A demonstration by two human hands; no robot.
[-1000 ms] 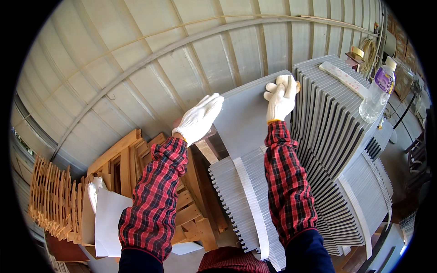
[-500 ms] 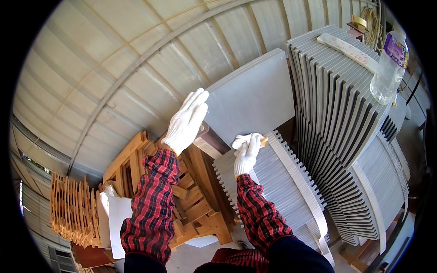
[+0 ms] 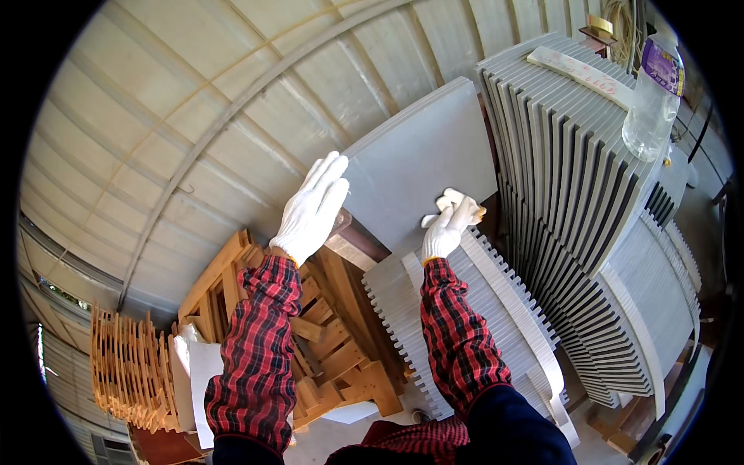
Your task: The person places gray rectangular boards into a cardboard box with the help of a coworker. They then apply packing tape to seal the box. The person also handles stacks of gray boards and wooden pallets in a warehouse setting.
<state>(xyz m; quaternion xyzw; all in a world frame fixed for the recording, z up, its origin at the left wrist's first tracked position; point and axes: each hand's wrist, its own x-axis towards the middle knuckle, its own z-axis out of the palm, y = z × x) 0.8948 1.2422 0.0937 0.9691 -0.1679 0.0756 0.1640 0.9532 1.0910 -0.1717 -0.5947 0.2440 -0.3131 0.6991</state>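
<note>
A flat grey panel (image 3: pixel 425 151) stands on edge, leaning back, with more panel edges showing along its top. My left hand (image 3: pixel 312 205), in a white knit glove, is at the panel's left edge with fingers straight and together; whether it touches is unclear. My gloved right hand (image 3: pixel 447 231) is closed on a bunched white rag (image 3: pixel 449 199) against the lower right of the panel's face. A bit of yellow trim shows beside the rag. Below that hand lies a stack of grey slats (image 3: pixel 473 302) with toothed edges.
To the right rises a tall row of grey panels (image 3: pixel 566 155), topped by a marked white strip (image 3: pixel 581 75) and a clear plastic bottle (image 3: pixel 652 116) with a purple label. Wooden pallets (image 3: pixel 333 341) and thin wooden frames (image 3: pixel 132 364) stand at left. A ribbed wall (image 3: pixel 201 132) curves behind.
My right hand has moved up and to the right across the panel with the rag. My left hand stays at the left edge, almost unmoved. The view has shifted slightly.
</note>
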